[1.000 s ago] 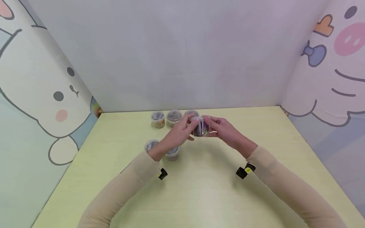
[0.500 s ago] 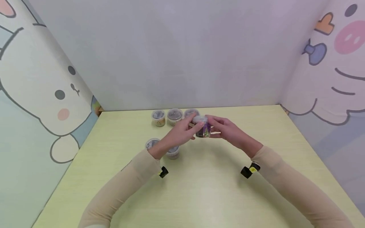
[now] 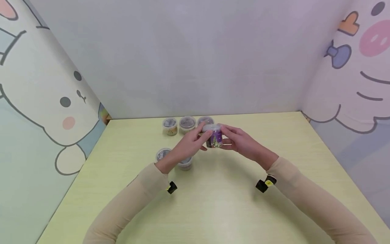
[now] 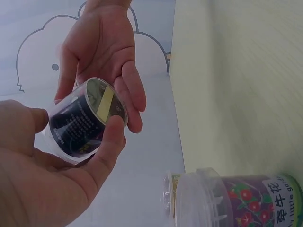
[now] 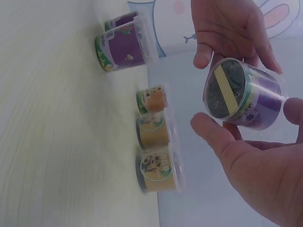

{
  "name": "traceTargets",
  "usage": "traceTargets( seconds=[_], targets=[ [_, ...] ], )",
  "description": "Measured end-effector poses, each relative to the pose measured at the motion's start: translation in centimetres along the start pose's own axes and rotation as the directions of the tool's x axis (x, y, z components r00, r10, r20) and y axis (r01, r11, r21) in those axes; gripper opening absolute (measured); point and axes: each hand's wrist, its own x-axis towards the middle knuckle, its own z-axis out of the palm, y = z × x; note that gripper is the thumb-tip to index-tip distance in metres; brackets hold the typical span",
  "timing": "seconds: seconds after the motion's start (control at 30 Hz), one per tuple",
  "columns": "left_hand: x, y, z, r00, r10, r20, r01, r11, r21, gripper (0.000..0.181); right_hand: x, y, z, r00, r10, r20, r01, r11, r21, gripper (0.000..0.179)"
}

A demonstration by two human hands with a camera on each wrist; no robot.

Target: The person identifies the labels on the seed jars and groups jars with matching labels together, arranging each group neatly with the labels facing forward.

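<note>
A small clear plastic cup (image 3: pixel 215 137) with a lid and a purple-and-dark printed label is held above the table between both hands. My left hand (image 3: pixel 192 139) grips it from the left, its thumb on the near side. From the right, my right hand (image 3: pixel 240 142) holds the cup with its thumb near the lid and its fingers behind. In the left wrist view, dark contents and a yellow strip show through the base of the tilted cup (image 4: pixel 78 125). The same strip appears on the cup (image 5: pixel 236 94) in the right wrist view.
Three lidded cups with tan labels stand in a back row, among them one at its left end (image 3: pixel 170 127). Nearer, two purple-labelled cups, including a front one (image 3: pixel 185 165), stand partly behind my left forearm. A pale wall (image 3: pixel 195 61) rises behind the table (image 3: pixel 213 210).
The cup has turned between my hands, so more of its purple label faces the head camera. Both hands stay in nearly the same place, and the standing cups have not moved.
</note>
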Motion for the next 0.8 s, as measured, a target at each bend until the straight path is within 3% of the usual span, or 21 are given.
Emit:
traceTargets(
  seconds=[0.13, 0.33, 0.8],
  targets=[
    [-0.4, 0.0, 0.0, 1.000, 0.006, -0.021, -0.006, 1.000, 0.021, 0.080, 0.0, 0.0, 0.3, 1.000, 0.015, 0.015, -0.016, 0.999, 0.041, 0.068],
    [-0.6, 0.1, 0.0, 1.000, 0.010, -0.026, -0.008, 0.998, 0.069, 0.091, 0.0, -0.2, 0.3, 1.000, -0.017, 0.009, 0.017, 0.999, -0.047, 0.063],
    [-0.7, 0.3, -1.2, 0.997, 0.080, 0.007, -0.079, 0.995, -0.065, 0.070, 0.4, -0.1, 0.3, 0.997, -0.072, -0.039, 0.073, 0.997, 0.033, 0.056]
  ],
)
